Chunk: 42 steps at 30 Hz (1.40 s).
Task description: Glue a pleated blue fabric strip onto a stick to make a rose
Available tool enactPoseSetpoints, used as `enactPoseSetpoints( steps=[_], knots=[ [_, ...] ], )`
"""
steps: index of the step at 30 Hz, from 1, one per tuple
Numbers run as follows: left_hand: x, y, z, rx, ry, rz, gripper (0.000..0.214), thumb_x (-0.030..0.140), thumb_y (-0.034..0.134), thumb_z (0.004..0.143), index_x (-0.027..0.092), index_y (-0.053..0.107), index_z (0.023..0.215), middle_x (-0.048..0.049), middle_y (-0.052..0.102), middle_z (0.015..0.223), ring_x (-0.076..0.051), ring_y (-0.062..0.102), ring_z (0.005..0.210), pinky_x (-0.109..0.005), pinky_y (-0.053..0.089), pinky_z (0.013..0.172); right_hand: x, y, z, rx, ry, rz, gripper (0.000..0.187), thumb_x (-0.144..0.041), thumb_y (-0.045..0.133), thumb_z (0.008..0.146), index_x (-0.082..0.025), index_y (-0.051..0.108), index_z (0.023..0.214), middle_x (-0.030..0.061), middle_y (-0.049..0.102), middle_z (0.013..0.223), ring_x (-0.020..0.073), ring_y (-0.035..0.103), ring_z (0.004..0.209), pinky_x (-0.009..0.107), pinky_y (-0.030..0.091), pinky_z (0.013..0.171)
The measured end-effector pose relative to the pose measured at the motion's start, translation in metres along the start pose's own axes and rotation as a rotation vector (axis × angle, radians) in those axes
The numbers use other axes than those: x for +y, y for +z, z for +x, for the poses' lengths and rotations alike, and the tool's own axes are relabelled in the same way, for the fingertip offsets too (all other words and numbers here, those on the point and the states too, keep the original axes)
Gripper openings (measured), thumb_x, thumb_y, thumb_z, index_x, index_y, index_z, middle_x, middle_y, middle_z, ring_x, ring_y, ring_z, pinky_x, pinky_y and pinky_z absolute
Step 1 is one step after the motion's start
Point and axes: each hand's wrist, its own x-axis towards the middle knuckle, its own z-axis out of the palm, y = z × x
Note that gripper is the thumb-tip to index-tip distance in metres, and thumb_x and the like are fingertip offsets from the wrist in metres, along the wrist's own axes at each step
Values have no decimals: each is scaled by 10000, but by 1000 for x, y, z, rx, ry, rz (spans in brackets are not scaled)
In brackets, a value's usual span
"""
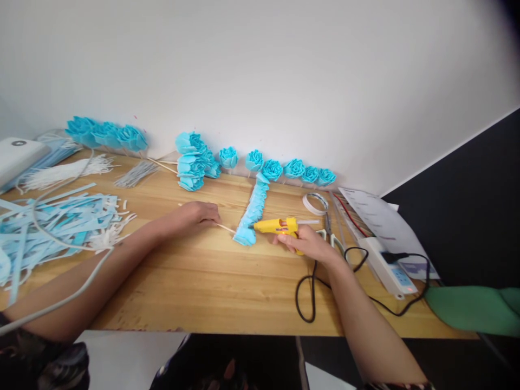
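Observation:
My left hand (201,213) is closed on a thin wooden stick (226,228). The stick's right end meets the near end of a long strip of ruffled blue petals (254,205) lying on the table. In my right hand (306,242) is a yellow glue gun (276,225), its nozzle pointing left at the strip's near end. Whether the nozzle touches the petals I cannot tell. At its far end the strip reaches a row of finished blue flowers (272,169) along the wall.
More blue flowers (190,162) stand left of centre. Cut paper strips (52,227) cover the table's left side, crossed by a white cable (85,281). On the right are a tape roll (315,203), scissors (333,241), a power strip (392,269), paper sheets (365,211) and a black cord (298,298).

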Motion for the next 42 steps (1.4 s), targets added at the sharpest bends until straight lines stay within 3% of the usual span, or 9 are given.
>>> enactPoseSetpoints(
  steps=[7, 14, 20, 33, 42],
  knots=[
    [10, -5, 0, -22, -48, 7, 350, 332, 402, 1025, 174, 705, 948, -69, 645, 914, -167, 589, 840, -253, 412, 756, -1, 0, -1, -42, -2, 33, 477, -603, 556, 849, -160, 678, 717, 61, 667, 712, 140, 536, 603, 254, 422, 555],
    [8, -2, 0, -2, -63, 14, 330, 331, 436, 1013, 171, 710, 918, -65, 642, 890, -162, 587, 826, -246, 409, 730, -1, -6, -5, 84, -22, 7, 509, -604, 510, 872, -144, 726, 884, -8, 528, 533, 130, 475, 522, 255, 353, 525],
    [-1, 2, -1, 20, -27, -9, 303, 331, 461, 1002, 177, 708, 917, -62, 653, 884, -155, 599, 810, -243, 409, 717, 2, -4, -1, 70, -22, -35, 502, -616, 511, 871, -165, 706, 766, 16, 585, 557, 130, 479, 517, 253, 359, 517],
    [0, 2, -1, 26, -29, -8, 281, 301, 472, 998, 178, 707, 905, -60, 664, 885, -150, 610, 807, -232, 403, 711, 2, 1, 1, 76, -5, -53, 477, -601, 540, 868, -167, 711, 764, 45, 649, 615, 150, 551, 560, 260, 407, 524],
    [2, 1, 0, 19, -33, -10, 286, 288, 464, 996, 171, 704, 893, -63, 667, 881, -148, 609, 807, -227, 406, 709, 4, -7, -1, 87, -33, -21, 508, -591, 490, 897, -144, 732, 901, -16, 524, 510, 126, 485, 509, 247, 385, 533]
  ],
)
